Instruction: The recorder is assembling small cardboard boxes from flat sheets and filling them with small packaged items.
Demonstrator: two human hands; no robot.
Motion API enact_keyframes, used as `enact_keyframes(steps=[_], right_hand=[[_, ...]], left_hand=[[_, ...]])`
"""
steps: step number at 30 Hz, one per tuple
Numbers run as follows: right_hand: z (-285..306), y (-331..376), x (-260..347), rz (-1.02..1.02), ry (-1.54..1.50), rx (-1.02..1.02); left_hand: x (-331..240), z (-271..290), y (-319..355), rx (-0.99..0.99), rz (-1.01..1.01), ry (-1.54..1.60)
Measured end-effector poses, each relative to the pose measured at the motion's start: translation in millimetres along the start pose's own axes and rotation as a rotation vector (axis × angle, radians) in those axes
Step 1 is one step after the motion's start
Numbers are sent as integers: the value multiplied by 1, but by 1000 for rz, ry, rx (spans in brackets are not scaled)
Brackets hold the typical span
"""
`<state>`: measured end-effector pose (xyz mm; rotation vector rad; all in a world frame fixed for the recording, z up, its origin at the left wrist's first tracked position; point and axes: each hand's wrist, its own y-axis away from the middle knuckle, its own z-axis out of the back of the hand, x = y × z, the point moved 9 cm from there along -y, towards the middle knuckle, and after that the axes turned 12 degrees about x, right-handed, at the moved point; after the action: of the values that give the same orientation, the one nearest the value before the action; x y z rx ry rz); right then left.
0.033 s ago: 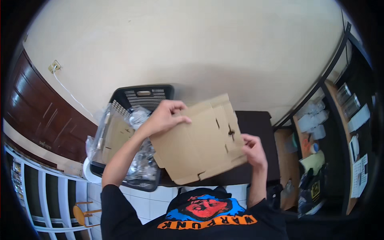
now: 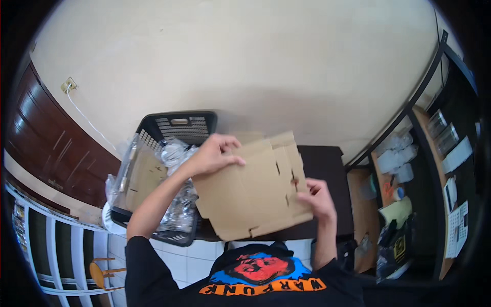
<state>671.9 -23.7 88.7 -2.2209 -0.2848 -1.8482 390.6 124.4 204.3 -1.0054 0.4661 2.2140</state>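
A flat piece of brown die-cut cardboard [image 2: 245, 189], with slots and notched tabs along its right side, is held tilted in front of me above the dark table [image 2: 327, 169]. My left hand [image 2: 217, 153] pinches its upper left edge between thumb and fingers. On the right edge, beside the slots, my right hand [image 2: 319, 197] grips it with the thumb on the near face and the fingers partly hidden behind. A strip of cardboard shows behind the top edge; whether it belongs to the same piece I cannot tell.
Left of the cardboard stands a black plastic basket [image 2: 202, 122] holding crumpled clear plastic [image 2: 176, 217] and another brown cardboard sheet [image 2: 143, 179] in clear wrap. A beige wall [image 2: 245, 61] rises behind the table. Shelves [image 2: 381, 171] with containers line the right side.
My right hand has shifted slightly left and down, its thumb reaching further over the cardboard. The cardboard sits a little lower; my left hand keeps its grip.
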Motion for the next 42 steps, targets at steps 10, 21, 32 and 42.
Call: enact_keyframes(steps=[10,21,32,42], right_hand=[[131,132,-157,-232,-404,-502],[237,185,-278,-648,476,-683],[195,175,-250,-567,682,-754],[92,179,-265,-440,1320,-183]], left_hand=[[-53,-170,-96,-292,-263,-283],[57,-516,-78,512,153,-308],[86,-538,-94,609,406,-427],[92,-541,-103,473,392,-304]])
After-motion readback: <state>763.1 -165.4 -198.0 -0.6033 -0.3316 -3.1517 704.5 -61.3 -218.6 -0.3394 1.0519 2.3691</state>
